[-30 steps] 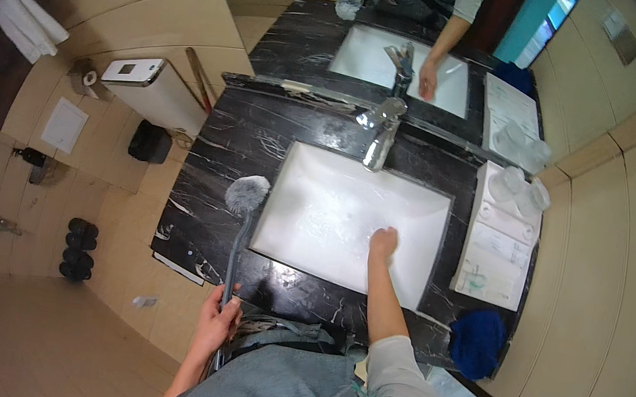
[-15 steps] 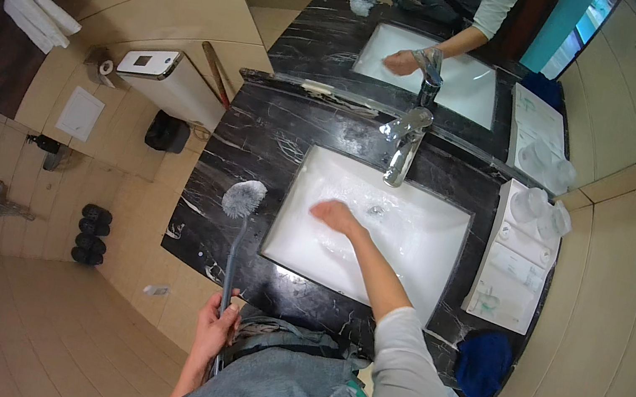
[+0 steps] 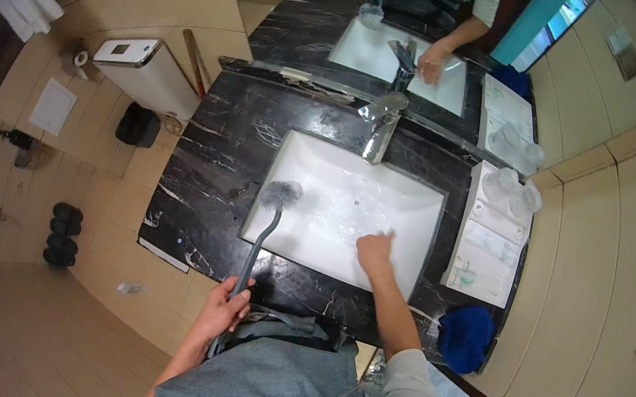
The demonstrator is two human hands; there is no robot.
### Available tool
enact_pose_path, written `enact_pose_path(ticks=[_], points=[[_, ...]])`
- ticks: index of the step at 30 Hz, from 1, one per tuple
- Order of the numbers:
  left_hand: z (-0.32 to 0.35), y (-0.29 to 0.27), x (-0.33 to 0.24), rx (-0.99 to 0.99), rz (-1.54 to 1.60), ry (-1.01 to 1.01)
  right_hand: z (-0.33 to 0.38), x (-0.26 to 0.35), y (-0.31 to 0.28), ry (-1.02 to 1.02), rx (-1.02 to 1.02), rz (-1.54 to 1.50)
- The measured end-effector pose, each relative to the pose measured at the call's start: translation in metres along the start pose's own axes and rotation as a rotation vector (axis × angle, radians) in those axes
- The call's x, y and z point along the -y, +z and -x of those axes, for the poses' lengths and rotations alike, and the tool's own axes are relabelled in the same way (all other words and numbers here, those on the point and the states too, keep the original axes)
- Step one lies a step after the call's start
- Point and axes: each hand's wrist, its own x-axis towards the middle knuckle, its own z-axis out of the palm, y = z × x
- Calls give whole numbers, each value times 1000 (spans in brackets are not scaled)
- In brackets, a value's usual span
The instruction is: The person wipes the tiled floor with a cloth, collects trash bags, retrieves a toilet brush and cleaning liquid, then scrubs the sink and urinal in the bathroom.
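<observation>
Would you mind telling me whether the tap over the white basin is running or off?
Off, it seems: no stream falls from the tap into the basin, though its floor looks wet around the right hand.

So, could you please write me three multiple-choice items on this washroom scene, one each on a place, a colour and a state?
1. Where is the right hand?
A. On the chrome tap
B. Inside the white rectangular basin
C. On the blue cloth

2. What colour is the crumpled cloth at the right end of the black marble counter?
A. Blue
B. Red
C. Yellow

3. How is the grey long-handled brush held?
A. Lying loose on the floor
B. Standing in a holder
C. Gripped at the handle end by the left hand, bristle head over the basin's left rim

Answers: 1 B, the hand rests on the basin's bottom. 2 A, the cloth is plainly blue. 3 C, the fingers wrap round the handle.
</observation>
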Motion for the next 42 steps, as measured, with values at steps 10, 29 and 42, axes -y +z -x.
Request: enact_pose_path(ticks=[10, 29, 42], points=[[48, -76, 64, -584, 663, 401, 9, 191, 31, -309, -60, -790], [38, -382, 247, -374, 711, -168, -18, 503, 242, -182, 803, -890], [-15, -413, 347, -585, 781, -302, -171, 549, 465, -110, 562, -115]])
